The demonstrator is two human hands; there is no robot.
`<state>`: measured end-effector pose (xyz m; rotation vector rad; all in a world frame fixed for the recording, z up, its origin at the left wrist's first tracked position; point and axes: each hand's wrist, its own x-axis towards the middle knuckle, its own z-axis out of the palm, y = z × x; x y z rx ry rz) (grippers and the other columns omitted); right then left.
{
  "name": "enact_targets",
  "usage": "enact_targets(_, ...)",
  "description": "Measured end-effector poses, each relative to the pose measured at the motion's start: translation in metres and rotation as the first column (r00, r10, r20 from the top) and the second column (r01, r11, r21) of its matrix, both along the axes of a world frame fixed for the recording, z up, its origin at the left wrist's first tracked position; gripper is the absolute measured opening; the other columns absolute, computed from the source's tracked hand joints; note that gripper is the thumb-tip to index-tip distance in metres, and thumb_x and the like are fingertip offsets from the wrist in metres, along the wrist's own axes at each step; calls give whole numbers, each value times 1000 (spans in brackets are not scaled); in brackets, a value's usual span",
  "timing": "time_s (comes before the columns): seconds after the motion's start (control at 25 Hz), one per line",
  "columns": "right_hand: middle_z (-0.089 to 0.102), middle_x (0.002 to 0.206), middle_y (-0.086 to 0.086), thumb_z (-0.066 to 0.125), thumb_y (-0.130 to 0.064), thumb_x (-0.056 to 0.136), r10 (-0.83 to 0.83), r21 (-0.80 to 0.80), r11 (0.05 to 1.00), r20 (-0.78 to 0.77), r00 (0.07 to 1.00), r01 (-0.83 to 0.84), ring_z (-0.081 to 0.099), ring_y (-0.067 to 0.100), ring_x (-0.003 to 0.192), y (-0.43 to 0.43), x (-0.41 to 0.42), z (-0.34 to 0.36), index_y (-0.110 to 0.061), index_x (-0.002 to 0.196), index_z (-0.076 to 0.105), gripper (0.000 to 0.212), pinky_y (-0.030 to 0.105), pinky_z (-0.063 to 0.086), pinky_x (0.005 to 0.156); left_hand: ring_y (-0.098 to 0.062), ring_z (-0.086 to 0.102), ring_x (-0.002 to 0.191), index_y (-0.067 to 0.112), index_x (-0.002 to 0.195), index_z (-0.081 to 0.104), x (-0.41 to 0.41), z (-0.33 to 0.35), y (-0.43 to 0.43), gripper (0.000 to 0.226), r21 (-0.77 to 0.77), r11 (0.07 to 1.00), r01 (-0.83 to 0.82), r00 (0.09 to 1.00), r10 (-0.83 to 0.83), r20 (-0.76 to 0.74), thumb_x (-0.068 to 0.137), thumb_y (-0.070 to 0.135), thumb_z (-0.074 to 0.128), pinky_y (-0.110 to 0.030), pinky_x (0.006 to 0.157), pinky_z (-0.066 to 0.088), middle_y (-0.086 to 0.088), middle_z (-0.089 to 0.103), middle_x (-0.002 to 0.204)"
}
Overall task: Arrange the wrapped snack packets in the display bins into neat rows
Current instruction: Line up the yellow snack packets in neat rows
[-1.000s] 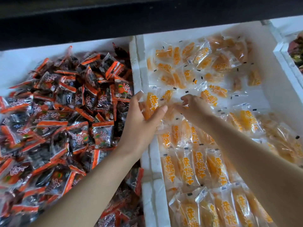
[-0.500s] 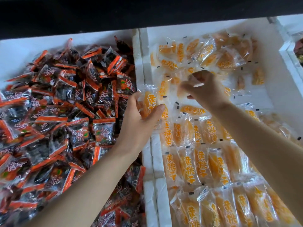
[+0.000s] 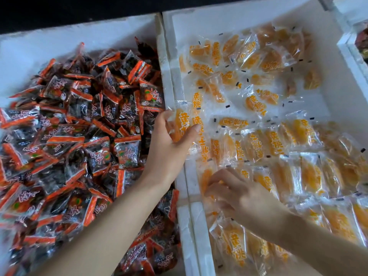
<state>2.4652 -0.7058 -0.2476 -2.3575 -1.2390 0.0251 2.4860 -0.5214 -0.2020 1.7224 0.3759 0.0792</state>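
Note:
The white foam bin on the right holds clear yellow snack packets: loose ones at the far end, overlapping rows nearer me. My left hand reaches over the divider wall and grips a small stack of yellow packets between thumb and fingers. My right hand is lower in the same bin. Its fingers are spread and lie on the packets at the left end of a near row; what is under the palm is hidden.
The left bin is heaped with dark packets with orange-red edges. A double foam wall separates the two bins. A third bin's corner shows at the far right, and a dark band runs along the back.
My right hand came down from the loose pile at the far end to the near row by the divider. My left hand kept hold of its stack and barely shifted.

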Motion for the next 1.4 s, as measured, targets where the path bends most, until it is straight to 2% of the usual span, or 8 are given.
enact_targets(0.16,48,111,-19,63,-46,77,-30,26,999,-279,960,39,47,-5,102,-12,-2,4,-37,106,52,33,12,42,81,-16,61,109,20,126,46,-4,-3,-3,52,22,999,31,999,-30,-13,83,36,70,-25,93,45,-7,64,113)
enact_targets(0.44,60,114,-13,65,-32,84,-163,-5,986,-167,972,165,52,1,106,-8,0,10,-26,112,61,29,21,50,83,-13,61,107,25,125,48,-16,-2,-16,56,34,998,57,998,-56,-41,79,44,72,-37,98,47,1,62,117)
enact_targets(0.64,67,99,-2,55,-42,77,-128,308,716,-825,551,627,66,7,85,4,1,55,-25,111,57,38,23,55,73,6,62,91,19,121,48,-34,5,-34,40,-28,966,258,964,-259,-59,86,31,62,-12,78,49,7,64,106)
enact_targets(0.96,63,72,-7,67,-40,57,-255,67,715,-902,348,696,54,2,50,-14,-2,68,-21,96,64,44,12,43,49,39,38,80,40,99,40,-49,11,-65,26,-138,895,424,878,-443,-179,94,46,15,11,75,27,31,43,96)
enact_targets(1.08,50,59,-2,66,-43,59,-235,67,709,-916,326,701,45,5,48,-22,-6,68,-5,74,63,41,12,39,48,9,24,137,41,144,30,-47,2,-71,83,-254,854,454,826,-510,-240,73,81,14,-20,117,17,17,31,152)
enact_targets(1.16,50,60,0,66,-39,67,-253,73,691,-908,335,719,46,7,54,-28,-7,67,-1,73,60,39,13,41,51,-3,41,133,46,136,43,-45,-7,-74,85,-302,859,413,840,-487,-237,67,92,27,-30,114,29,7,47,144)
enact_targets(1.28,50,63,2,67,-33,70,-266,94,601,-913,309,793,49,7,61,-42,-4,65,-8,71,59,26,17,45,62,14,55,79,30,94,58,-40,-6,-76,18,-104,926,364,890,-378,-255,95,45,49,-9,75,40,15,62,90)
enact_targets(1.4,49,63,2,70,-27,71,-307,84,544,-906,291,835,48,8,58,-59,2,53,-5,73,58,25,15,44,58,7,55,65,19,88,56,-35,-3,-73,6,1,952,305,937,-300,-176,92,16,59,-6,61,39,7,65,81)
